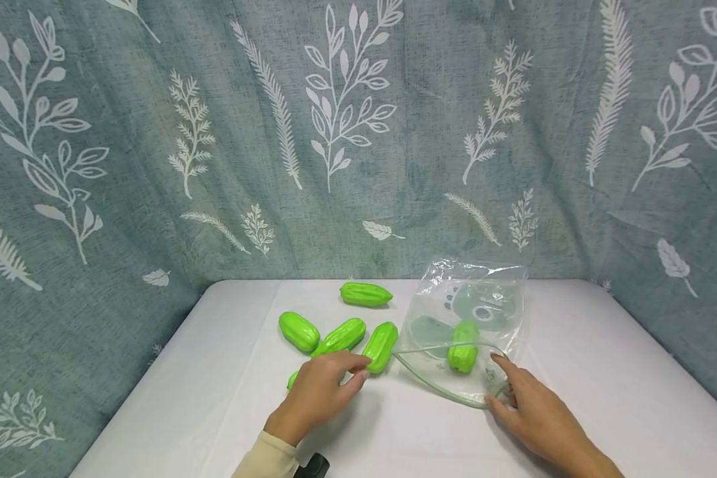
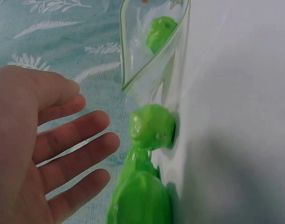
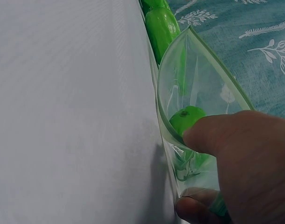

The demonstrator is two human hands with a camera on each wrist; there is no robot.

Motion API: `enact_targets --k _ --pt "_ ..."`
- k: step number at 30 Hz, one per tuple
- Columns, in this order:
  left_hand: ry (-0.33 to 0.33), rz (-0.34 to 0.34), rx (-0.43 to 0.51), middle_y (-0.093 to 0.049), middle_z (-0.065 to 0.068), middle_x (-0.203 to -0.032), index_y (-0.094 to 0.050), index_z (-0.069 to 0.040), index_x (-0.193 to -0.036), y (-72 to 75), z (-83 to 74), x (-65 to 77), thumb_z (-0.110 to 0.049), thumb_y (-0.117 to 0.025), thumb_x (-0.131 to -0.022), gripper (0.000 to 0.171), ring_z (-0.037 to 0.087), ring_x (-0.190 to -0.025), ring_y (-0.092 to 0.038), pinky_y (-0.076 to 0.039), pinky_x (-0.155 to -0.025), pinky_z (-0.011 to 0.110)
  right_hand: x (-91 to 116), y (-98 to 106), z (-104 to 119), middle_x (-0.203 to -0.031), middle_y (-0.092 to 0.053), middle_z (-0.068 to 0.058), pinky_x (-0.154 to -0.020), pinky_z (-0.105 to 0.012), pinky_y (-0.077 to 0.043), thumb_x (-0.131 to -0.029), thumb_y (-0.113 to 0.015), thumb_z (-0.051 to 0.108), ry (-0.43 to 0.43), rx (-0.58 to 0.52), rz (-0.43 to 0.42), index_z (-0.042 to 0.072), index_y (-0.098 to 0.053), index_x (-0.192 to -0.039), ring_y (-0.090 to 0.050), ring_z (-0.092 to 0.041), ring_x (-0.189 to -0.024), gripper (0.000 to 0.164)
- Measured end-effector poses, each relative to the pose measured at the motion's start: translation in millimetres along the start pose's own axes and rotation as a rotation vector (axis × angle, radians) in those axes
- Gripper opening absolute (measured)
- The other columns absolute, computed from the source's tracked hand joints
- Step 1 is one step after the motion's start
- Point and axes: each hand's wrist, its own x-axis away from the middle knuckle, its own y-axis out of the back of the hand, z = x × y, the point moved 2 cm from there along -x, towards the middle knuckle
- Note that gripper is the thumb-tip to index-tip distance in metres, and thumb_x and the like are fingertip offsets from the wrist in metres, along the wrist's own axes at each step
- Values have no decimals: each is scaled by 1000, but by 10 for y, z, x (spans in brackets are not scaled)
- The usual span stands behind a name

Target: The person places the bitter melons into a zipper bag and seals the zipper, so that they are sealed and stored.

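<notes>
A clear zip bag (image 1: 496,305) with a green-edged mouth lies on the right half of the table, its mouth spread apart and facing the near side. One green ridged toy vegetable (image 1: 463,358) is inside it. My right hand (image 1: 534,411) holds the bag's right end; the right wrist view shows the thumb (image 3: 203,135) over the rim and fingers curled below. My left hand (image 1: 322,392) hovers beside another green toy vegetable (image 1: 381,345), fingertips overlapping its near end. In the left wrist view those fingers (image 2: 86,128) are spread and relaxed, with nothing between them.
More vegetables of the same kind lie left of the bag: one at the back (image 1: 366,294), one leftmost (image 1: 299,331), one between (image 1: 342,336), and one partly hidden (image 1: 292,380) behind the left hand. A patterned curtain (image 1: 346,219) surrounds the white table (image 1: 227,372).
</notes>
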Motion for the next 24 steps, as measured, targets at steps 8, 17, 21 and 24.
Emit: enact_targets --k 8,17,21,24 --pt "63 -25 5 -73 -12 -100 -77 -18 -111 81 157 48 -22 -70 -94 19 4 -93 -67 -56 -79 34 18 -6 -8 -93 -58 1 -64 -36 -48 -87 -78 30 15 -4 -16 7 -44 -148 -52 -9 -76 74" --pt "174 -60 87 -72 -11 -101 -77 -15 -112 241 319 95 -20 -70 -94 20 5 -97 -65 -55 -84 34 1 5 1 -92 -57 2 -65 -36 -49 -87 -77 32 -6 0 7 8 -42 -149 -52 -9 -76 75" --pt "212 -91 97 -72 -10 -102 -77 -13 -112 292 411 124 -17 -71 -93 20 6 -96 -66 -55 -83 34 -2 6 0 -91 -57 2 -65 -36 -48 -87 -78 31 0 -4 4 8 -43 -149 -52 -9 -76 75" --pt "244 -99 112 -72 -9 -103 -77 -12 -112 311 481 148 -16 -71 -93 20 7 -95 -66 -55 -84 37 0 7 -5 -92 -57 2 -65 -37 -48 -87 -78 30 9 -6 -3 8 -43 -149 -52 -9 -76 75"
